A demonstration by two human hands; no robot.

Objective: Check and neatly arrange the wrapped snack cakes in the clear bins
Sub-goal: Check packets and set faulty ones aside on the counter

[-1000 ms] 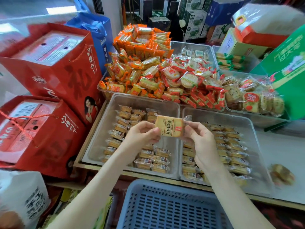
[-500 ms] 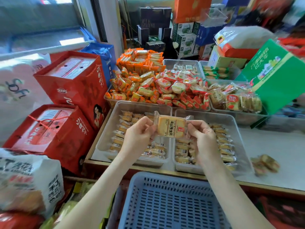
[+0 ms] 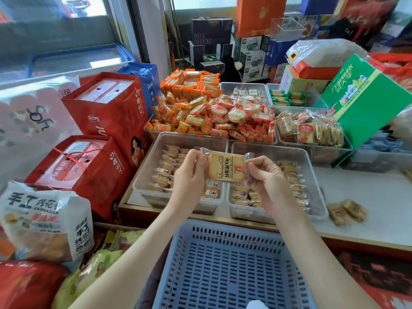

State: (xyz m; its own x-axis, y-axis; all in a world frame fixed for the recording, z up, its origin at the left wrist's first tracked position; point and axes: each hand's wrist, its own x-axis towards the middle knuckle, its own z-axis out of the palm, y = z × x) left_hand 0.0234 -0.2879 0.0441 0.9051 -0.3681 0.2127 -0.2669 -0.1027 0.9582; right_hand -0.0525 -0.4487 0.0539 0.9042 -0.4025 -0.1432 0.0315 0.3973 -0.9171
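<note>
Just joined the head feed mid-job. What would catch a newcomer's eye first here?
The wrapped snack cake at centre, pinched by its wrapper ends between the left hand and right hand, above the left clear bin and right clear bin of similar cakes. Behind them rises a heap of orange and red snack packs, and a blue slatted basket fills the near foreground.

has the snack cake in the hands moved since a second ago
No: the snack cake stays over the gap between the two front clear bins.
</note>
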